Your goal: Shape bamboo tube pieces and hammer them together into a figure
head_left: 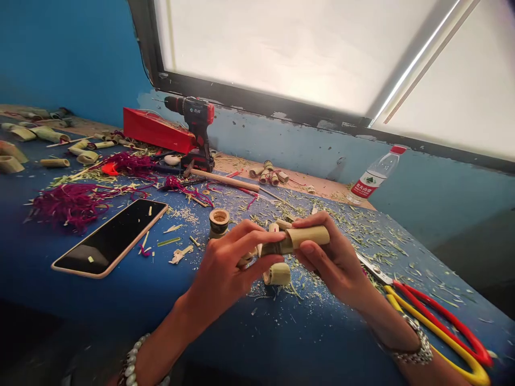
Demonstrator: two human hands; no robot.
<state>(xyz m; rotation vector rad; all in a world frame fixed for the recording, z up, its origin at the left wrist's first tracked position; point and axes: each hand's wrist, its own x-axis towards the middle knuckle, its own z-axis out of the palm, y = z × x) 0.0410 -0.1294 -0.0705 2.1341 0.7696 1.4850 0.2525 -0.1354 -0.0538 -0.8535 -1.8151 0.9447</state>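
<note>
My left hand (225,268) and my right hand (333,260) are both closed on a short bamboo tube (300,237), held level above the blue table (120,289). The left fingers pinch its left end, the right fingers wrap its right end. Just below the tube lies another short bamboo piece (277,274) among shavings. A small upright bamboo ring (219,221) stands on the table just left of my left hand.
A phone (110,238) lies face up at left. Purple yarn (72,203), a red drill (197,128), a red box (156,131), a wooden-handled hammer (225,179), red-and-yellow scissors (438,321), a water bottle (376,174) and several bamboo pieces (267,174) surround the work spot.
</note>
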